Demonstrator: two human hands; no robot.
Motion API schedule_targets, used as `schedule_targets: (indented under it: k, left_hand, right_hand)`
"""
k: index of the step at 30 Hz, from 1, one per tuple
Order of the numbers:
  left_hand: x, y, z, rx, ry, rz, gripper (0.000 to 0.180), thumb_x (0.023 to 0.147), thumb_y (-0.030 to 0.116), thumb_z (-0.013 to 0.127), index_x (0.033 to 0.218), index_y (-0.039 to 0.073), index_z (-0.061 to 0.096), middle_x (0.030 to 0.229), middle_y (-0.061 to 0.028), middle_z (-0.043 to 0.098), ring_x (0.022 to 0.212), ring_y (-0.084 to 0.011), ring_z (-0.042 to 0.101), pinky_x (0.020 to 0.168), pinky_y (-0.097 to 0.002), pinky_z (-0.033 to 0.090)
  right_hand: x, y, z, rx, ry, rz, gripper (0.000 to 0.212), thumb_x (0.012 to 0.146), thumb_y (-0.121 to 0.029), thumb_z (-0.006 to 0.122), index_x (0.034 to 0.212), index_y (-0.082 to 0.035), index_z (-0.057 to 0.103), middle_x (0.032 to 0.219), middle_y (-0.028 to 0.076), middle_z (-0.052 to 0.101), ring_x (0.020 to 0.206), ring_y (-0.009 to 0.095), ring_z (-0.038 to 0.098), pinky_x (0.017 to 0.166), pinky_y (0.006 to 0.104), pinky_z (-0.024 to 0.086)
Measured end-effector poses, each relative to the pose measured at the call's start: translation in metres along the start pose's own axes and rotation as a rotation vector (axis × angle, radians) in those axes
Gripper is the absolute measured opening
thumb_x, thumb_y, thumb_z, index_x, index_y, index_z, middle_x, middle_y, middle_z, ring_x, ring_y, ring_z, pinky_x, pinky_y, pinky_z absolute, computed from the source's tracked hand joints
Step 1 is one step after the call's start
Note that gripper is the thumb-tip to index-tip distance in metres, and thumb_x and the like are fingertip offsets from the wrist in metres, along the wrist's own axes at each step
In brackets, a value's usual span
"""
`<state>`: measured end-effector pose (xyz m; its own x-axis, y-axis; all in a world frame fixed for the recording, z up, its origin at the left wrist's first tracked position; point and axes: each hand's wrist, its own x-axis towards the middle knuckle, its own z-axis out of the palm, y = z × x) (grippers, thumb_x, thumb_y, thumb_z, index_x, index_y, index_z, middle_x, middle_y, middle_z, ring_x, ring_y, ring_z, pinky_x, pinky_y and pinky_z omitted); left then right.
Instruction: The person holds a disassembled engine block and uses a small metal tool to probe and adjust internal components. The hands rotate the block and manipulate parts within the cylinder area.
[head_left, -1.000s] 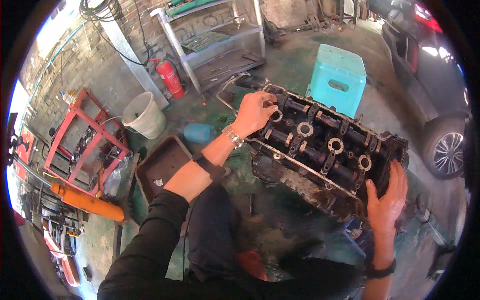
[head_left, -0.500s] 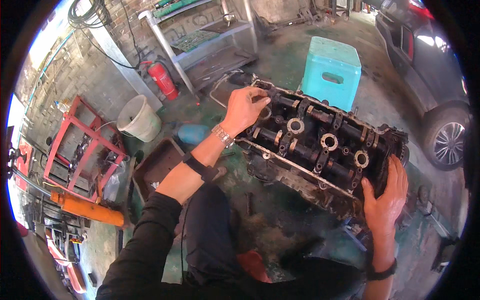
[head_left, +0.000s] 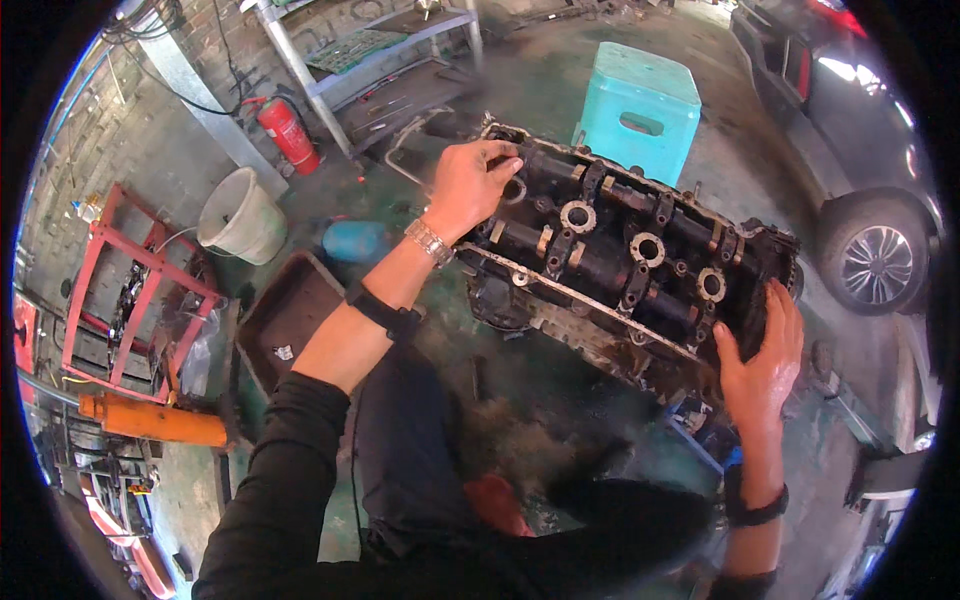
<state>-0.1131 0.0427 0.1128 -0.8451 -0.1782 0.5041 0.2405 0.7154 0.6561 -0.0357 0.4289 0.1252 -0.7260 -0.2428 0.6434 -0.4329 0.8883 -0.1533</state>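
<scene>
A greasy engine (head_left: 600, 195) lies with its top uncovered, showing dark camshafts and several pale round plug-tube rings, one of them a ring (head_left: 647, 250) near the middle. Over its far left end is my left hand (head_left: 468, 185), thumb and fingers pinched together at the rim. Whatever the fingertips hold, if anything, is hidden. My right hand (head_left: 762, 350) rests on the engine's right end, thumb spread away from outstretched fingers beside the toothed chain end.
A turquoise plastic stool (head_left: 645, 95) stands behind the engine, with a parked car (head_left: 800, 110) at right. On the left are a brown tray (head_left: 270, 345), a pale bucket (head_left: 245, 220), a red metal frame (head_left: 140, 265), a fire extinguisher (head_left: 288, 135) and an orange cylinder (head_left: 160, 420).
The whole view has shifted, so the engine and surroundings sit a little higher and farther left. Both hands stay at about the same places on the engine.
</scene>
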Motion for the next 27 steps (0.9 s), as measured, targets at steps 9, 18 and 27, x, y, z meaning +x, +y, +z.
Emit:
schedule_targets:
  k: [9,18,27]
  left_hand:
    - [0.001,-0.016,0.004,0.071,0.021,0.146,0.026,0.090,0.018,0.070,0.108,-0.001,0.072,0.097,-0.0163,0.075,0.084,-0.0181,0.072,0.078,-0.0315,0.054]
    - [0.013,-0.036,-0.002,0.308,-0.030,0.184,0.031,0.094,0.028,0.065,0.112,0.003,0.072,0.103,-0.0140,0.074,0.091,-0.0199,0.071,0.084,-0.0309,0.051]
    - [0.026,-0.065,-0.009,0.142,-0.074,0.125,0.034,0.097,0.021,0.066,0.119,-0.005,0.068,0.109,-0.0081,0.072,0.093,-0.0108,0.065,0.084,-0.0254,0.051]
  right_hand:
    - [-0.011,0.021,-0.024,0.395,0.063,0.285,0.065,0.085,-0.021,0.075,0.138,0.005,0.050,0.136,0.021,0.057,0.127,0.032,0.053,0.108,0.0391,0.039]
    - [-0.178,0.138,-0.047,0.490,0.159,1.076,0.034,0.098,-0.032,0.061,0.098,0.000,0.072,0.076,0.002,0.060,0.067,0.012,0.057,0.064,0.0278,0.051]
    - [-0.511,0.167,0.023,0.298,0.158,1.523,0.022,0.096,-0.023,0.062,0.087,-0.003,0.068,0.067,-0.001,0.057,0.056,0.008,0.049,0.049,0.0252,0.040]
